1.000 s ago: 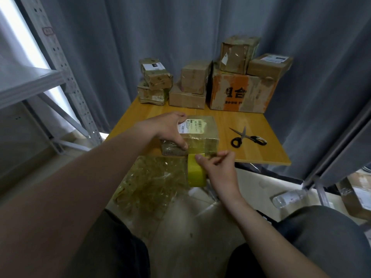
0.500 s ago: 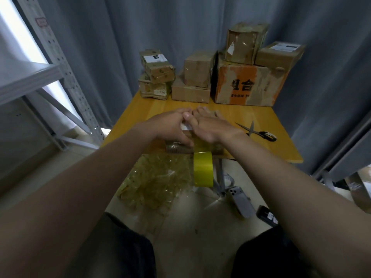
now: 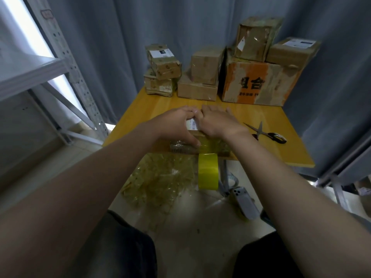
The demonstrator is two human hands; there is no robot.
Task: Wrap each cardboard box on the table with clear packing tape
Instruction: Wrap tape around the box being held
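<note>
A small cardboard box (image 3: 218, 147) with a white barcode label lies at the near edge of the wooden table (image 3: 281, 153). My left hand (image 3: 176, 125) holds the box's left part, fingers over the top and thumb down on its front face. My right hand (image 3: 218, 122) lies flat on top of the box with straight fingers, pressing on the tape strip. The yellowish tape roll (image 3: 207, 171) hangs below the table edge from a strip stuck over the box's front.
Scissors (image 3: 265, 133) lie on the table to the right. Several taped boxes are stacked at the back, among them a large orange-printed one (image 3: 259, 85). Crumpled tape scraps (image 3: 160, 177) and a phone (image 3: 245, 203) are on the floor. A metal shelf (image 3: 60, 63) stands left.
My right hand let go of the tape roll and moved up onto the box's top beside my left hand. The roll now hangs free below the table edge.
</note>
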